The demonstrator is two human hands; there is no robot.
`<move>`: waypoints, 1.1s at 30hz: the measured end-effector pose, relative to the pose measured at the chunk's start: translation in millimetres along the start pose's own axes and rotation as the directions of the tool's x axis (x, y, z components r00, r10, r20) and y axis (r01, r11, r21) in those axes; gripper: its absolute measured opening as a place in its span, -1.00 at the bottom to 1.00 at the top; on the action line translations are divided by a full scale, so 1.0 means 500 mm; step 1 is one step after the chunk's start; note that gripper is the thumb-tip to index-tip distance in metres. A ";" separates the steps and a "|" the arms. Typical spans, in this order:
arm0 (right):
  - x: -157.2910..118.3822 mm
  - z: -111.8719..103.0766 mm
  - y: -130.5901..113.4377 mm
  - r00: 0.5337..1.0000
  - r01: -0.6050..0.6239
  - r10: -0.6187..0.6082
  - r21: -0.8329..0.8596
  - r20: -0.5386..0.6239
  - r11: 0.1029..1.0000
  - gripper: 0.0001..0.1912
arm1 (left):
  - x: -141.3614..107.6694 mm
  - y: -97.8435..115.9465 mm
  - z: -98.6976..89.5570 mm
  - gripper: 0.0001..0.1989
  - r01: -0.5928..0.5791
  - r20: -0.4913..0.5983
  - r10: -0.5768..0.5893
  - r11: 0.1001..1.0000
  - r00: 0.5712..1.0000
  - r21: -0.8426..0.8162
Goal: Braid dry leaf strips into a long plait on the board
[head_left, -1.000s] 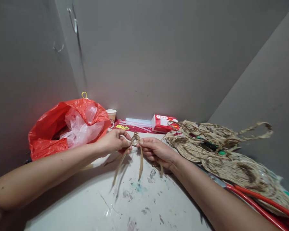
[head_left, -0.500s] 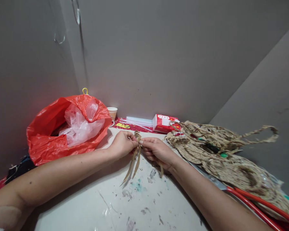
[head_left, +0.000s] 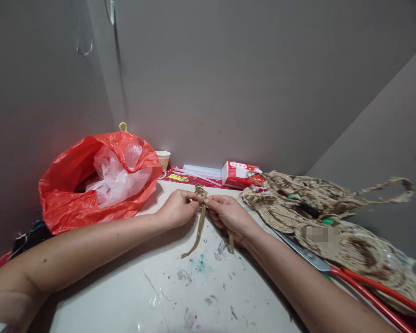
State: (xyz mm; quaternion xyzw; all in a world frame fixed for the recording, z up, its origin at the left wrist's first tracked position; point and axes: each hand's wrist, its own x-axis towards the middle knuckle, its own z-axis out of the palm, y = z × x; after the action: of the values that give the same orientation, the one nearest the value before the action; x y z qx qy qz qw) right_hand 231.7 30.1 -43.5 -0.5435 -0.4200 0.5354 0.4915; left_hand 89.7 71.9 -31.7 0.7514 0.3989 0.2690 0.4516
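Observation:
Between my two hands is a small knotted piece of dry plant-fibre strips (head_left: 200, 189), its top showing just beyond my fingertips. My left hand (head_left: 180, 206) pinches it from the left with thumb and forefinger. From the right, my right hand (head_left: 227, 215) pinches the same piece, fingertips almost touching the left ones. A flat brown strip (head_left: 198, 233) hangs down between the hands toward the white tabletop (head_left: 166, 282). Another strip end (head_left: 231, 243) shows below my right palm. The exact crossing of the strips is hidden by my fingers.
An open red plastic bag (head_left: 69, 162) holding white plastic stands left, beside a paper cup (head_left: 163, 159). A red tissue pack (head_left: 241, 173) lies at the back. On the right are braided fibre coils (head_left: 353, 240) and large shears with red handles (head_left: 364, 293).
Two strips hung down between my hands before; now one shows there, curved. My hands have stayed close together, and the view has shifted slightly.

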 end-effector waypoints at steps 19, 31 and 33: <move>-0.012 -0.015 -0.023 0.953 -0.191 0.178 0.026 0.246 0.981 -0.82 | 0.027 0.010 -0.018 -0.79 0.230 0.300 -0.153 0.943 0.942 -0.242; -0.011 -0.018 -0.017 0.969 -0.095 0.123 -0.136 0.215 0.986 -0.77 | 0.041 0.004 -0.044 -0.80 0.388 0.437 -0.239 0.875 0.867 -0.291; -0.012 -0.016 -0.018 0.970 -0.092 0.124 -0.154 0.209 0.984 -0.76 | 0.042 0.004 -0.048 -0.77 0.443 0.502 -0.252 0.841 0.827 -0.309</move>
State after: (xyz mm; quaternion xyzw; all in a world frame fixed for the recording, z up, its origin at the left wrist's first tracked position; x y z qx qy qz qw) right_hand 240.1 25.0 -33.9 -0.5375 -0.4783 0.5862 0.3724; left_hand 83.4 100.3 -18.4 0.5918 0.3527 0.0803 0.7203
